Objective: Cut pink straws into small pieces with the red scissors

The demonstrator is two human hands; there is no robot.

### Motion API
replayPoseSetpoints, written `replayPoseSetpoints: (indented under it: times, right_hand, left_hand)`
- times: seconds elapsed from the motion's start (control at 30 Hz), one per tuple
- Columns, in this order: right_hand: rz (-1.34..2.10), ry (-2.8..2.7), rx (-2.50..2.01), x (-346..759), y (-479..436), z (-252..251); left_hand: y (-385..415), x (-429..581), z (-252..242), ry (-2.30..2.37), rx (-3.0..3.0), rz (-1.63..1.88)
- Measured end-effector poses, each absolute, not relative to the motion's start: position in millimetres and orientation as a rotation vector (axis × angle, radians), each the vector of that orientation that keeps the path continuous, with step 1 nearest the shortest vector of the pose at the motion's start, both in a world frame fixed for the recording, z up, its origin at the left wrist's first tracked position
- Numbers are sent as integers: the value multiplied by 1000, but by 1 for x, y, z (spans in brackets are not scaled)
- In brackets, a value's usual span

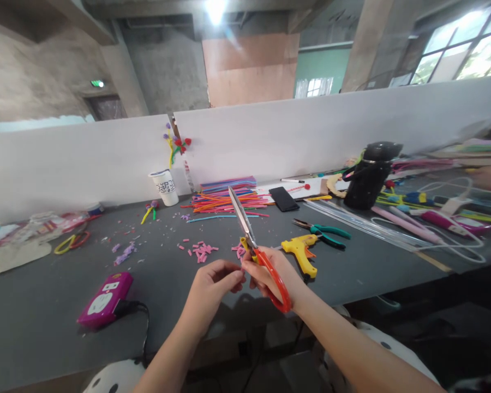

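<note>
My right hand (pixel 272 273) is closed around a pair of scissors (pixel 242 215) with red handles, their blades pointing up and away. Just beside it, my left hand (pixel 216 281) pinches with thumb and forefinger against the right fingertips. A hint of pink shows there, too small to name. Short pink cut pieces (pixel 202 251) lie in a loose heap beyond my left hand, with more behind the scissors. Farther back is a pile of colourful fuzzy craft stems (pixel 229 199). To the right of my hands rests a yellow glue gun (pixel 301 252).
Green-handled pliers (pixel 329 232), a black phone (pixel 284 199) and a black thermos jug (pixel 370 177) stand or lie to the right. On the left are a magenta corded box (pixel 106 300), purple scraps (pixel 125 254) and a white cup (pixel 165 188). A white partition (pixel 270 136) borders the table.
</note>
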State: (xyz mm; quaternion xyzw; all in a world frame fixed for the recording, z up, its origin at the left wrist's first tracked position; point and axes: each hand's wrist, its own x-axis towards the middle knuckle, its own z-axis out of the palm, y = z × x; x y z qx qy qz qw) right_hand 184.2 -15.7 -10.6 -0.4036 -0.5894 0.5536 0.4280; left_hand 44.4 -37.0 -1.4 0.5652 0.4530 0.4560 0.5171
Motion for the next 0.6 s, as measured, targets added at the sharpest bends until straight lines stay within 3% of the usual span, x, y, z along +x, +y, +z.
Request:
replayPoseSetpoints:
  times: [0.3, 0.6]
  right_hand:
    - [1257, -1347, -1086, 183, -17, 0]
    - [1374, -1450, -996, 182, -20, -5]
  left_hand:
    - [-36, 44, -2, 1076, 1306, 1091]
    - [-35, 43, -1, 1095, 1254, 1145]
